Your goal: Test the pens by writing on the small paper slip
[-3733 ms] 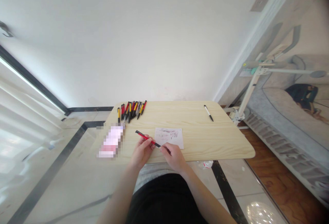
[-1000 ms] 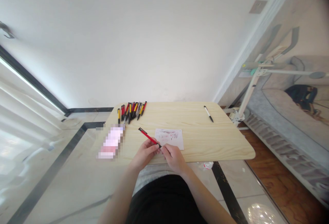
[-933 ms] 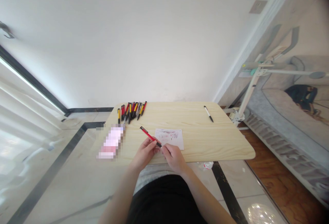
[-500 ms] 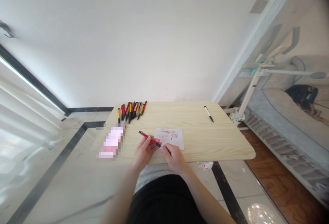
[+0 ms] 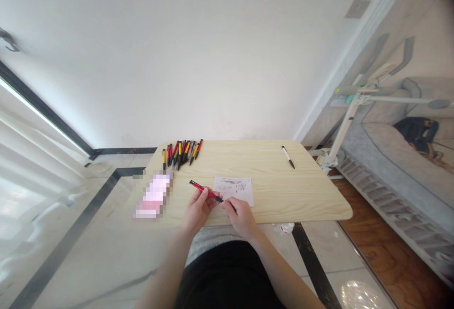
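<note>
A red pen with black ends (image 5: 200, 188) is held over the near edge of the light wooden table (image 5: 283, 195). My left hand (image 5: 197, 209) is closed around the red barrel. My right hand (image 5: 241, 215) pinches the pen's black front end. Just beyond my right hand lies a small white paper (image 5: 234, 189) with scribbles on it. A bunch of several red, yellow and black pens (image 5: 180, 151) lies at the table's far left.
A single white-and-black pen (image 5: 287, 156) lies at the far right of the table. A blurred pink-white object (image 5: 153, 196) sits at the table's left edge. A white stand (image 5: 345, 119) and a grey sofa (image 5: 397, 157) are to the right.
The pen's far end has tilted up and down slightly between my hands; both hands stay on it in nearly the same place.
</note>
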Motion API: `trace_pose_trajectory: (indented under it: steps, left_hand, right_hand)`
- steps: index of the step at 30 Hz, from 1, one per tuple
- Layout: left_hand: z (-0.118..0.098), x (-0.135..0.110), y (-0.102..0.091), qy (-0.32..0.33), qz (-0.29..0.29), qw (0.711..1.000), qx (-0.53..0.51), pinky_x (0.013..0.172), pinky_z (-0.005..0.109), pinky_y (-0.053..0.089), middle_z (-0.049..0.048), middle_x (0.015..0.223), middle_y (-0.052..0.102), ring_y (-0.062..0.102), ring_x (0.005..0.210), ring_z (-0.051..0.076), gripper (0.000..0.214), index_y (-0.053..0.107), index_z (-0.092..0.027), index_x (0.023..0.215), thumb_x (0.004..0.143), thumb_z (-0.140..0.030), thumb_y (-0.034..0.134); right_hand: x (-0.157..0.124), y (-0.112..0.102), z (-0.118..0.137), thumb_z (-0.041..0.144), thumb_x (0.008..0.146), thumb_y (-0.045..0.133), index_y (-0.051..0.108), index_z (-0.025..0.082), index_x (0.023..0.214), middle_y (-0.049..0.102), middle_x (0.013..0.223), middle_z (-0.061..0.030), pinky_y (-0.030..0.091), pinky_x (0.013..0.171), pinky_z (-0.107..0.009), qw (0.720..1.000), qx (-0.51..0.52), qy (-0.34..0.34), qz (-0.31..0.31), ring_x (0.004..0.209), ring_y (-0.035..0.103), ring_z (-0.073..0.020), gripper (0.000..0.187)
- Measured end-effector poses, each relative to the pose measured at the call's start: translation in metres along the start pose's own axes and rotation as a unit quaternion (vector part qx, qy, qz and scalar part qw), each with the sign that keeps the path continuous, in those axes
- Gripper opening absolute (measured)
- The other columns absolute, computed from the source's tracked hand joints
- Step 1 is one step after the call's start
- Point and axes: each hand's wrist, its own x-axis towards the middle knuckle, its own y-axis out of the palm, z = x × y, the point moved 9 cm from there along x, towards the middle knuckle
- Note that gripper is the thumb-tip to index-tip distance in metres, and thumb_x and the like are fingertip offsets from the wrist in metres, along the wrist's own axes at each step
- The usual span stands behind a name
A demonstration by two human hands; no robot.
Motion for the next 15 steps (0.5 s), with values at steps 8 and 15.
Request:
trace_pose_trajectory:
  steps: [8, 15]
  left_hand:
    - [0.001, 0.001, -0.006, -0.002, -0.019, 1.0, 0.018, 0.07, 0.03, 0.048, 0.0068, 0.082, 0.067, 0.064, 0.081, 0.02, 0.021, 0.051, -0.016, 0.084, 0.074, -0.03, 0.062]
    - [0.002, 0.001, -0.01, 0.014, -0.036, 0.999, 0.027, 0.068, 0.029, 0.049, 0.0077, 0.08, 0.068, 0.065, 0.078, 0.019, 0.022, 0.052, -0.015, 0.086, 0.074, -0.03, 0.062]
  right_hand:
    - [0.0, -0.001, -0.003, 0.032, 0.087, 0.039, 0.054, 0.018, 0.064, 0.051, 0.054, 0.0019, 0.033, 0.052, -0.022, 1.0, 0.008, 0.006, -0.006, 0.052, 0.046, -0.011, 0.031]
    - [-0.001, -0.001, -0.004, 0.031, 0.087, 0.04, 0.055, 0.018, 0.067, 0.05, 0.054, 0.0024, 0.033, 0.053, -0.022, 1.0, 0.011, 0.004, -0.008, 0.052, 0.046, -0.0108, 0.028]
